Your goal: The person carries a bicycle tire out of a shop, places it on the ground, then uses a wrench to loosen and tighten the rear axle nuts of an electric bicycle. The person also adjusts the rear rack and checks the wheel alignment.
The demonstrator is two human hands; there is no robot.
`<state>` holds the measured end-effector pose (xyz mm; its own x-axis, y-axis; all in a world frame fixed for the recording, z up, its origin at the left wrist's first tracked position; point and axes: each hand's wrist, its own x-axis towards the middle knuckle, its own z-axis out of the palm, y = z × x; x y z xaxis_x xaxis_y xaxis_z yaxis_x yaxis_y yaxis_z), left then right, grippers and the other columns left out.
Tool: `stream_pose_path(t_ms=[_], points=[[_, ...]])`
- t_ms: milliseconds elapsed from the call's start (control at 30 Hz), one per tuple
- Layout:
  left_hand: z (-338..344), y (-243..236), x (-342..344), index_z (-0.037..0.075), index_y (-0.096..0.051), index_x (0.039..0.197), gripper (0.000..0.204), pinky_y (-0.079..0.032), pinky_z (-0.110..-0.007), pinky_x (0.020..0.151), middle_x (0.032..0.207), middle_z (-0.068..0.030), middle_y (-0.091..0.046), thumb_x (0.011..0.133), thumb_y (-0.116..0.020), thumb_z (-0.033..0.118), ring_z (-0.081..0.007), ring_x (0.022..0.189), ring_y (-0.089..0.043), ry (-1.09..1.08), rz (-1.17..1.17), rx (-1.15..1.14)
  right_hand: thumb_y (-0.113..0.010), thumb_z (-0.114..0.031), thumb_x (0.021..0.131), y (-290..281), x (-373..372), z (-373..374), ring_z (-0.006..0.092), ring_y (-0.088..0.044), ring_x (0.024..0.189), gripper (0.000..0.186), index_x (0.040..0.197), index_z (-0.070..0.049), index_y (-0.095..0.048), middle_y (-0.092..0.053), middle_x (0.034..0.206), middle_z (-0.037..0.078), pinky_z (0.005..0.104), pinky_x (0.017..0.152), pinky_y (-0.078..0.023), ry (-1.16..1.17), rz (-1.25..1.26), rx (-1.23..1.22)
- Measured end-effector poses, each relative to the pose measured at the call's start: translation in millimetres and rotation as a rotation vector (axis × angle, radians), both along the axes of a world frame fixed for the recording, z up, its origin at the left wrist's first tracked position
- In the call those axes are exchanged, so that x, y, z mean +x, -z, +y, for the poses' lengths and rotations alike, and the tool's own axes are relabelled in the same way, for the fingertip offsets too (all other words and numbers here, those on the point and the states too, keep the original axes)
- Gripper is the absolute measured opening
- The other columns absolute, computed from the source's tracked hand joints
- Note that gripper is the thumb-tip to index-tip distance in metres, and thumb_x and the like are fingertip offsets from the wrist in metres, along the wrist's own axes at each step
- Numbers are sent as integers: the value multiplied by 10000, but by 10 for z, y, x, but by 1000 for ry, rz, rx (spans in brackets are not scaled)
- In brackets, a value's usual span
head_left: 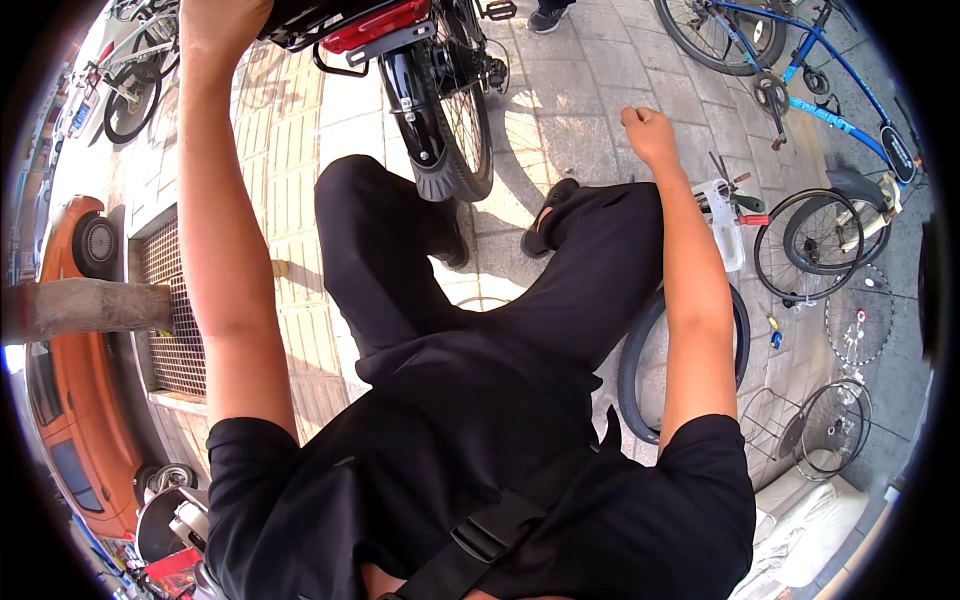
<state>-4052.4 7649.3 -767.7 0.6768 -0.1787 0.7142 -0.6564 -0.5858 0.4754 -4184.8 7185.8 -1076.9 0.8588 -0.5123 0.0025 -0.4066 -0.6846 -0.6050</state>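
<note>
In front of my knees stands a bicycle with a black rear mudguard (405, 110), a rear tyre (470, 150) and a red rear light (375, 27). My left hand (228, 22) is at the top edge beside the black rear part of this bicycle; its fingers are cut off, so its grip does not show. Off to the right of the wheel, my right hand (650, 135) hovers above the paving with its fingers curled in. Whether something small is inside them is hidden. It touches neither the bicycle nor the tools below it.
A white tray with hand tools (728, 225) lies right of my right forearm. Next to my right knee is a loose tyre (632, 375). Farther right are a blue bicycle (835, 115) and several wheels (835, 425). An orange car (88, 410) stands left, behind a tree trunk (90, 307).
</note>
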Motion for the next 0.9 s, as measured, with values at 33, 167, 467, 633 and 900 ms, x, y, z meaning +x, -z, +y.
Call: stream_pose_path(t_ms=[33,167,467,633,900], points=[[-52,45,-30,70,-569,669,496,-318,-272,510,601,87,-454,924,-815,417,-34,587,-390,9,-62,-33,-586,-469,960,-1,40,-10,409,-667,815,495,880,3,-710,-702,856,234,467,777,-514,22,-67,31],[-61,147,-71,82,-609,689,461,-251,-234,505,612,105,-472,936,-809,416,-10,571,-375,58,-117,-125,-599,-459,965,-138,43,167,352,-637,738,508,856,31,-679,-651,760,219,451,724,-497,-37,-17,82],[210,43,56,87,-805,1023,295,-467,-186,715,814,18,-721,967,-779,376,-44,783,-628,-55,-243,217,-623,-452,981,-129,658,467,175,-614,563,485,906,20,-705,-618,667,82,358,587,-503,-87,113,443],[62,46,140,47,-746,1017,275,-441,-200,642,760,7,-646,996,-750,322,-45,702,-549,29,-342,329,-621,-434,973,282,744,762,185,-620,549,462,949,15,-727,-634,657,94,365,599,-523,-47,137,555],[230,-50,-26,8,-687,1035,223,-418,-183,659,809,1,-650,1055,-670,229,-25,743,-533,-49,-272,401,-595,-478,951,1028,557,1364,400,-673,1163,512,1114,-15,-742,-732,1170,237,464,987,-524,-166,426,365]])
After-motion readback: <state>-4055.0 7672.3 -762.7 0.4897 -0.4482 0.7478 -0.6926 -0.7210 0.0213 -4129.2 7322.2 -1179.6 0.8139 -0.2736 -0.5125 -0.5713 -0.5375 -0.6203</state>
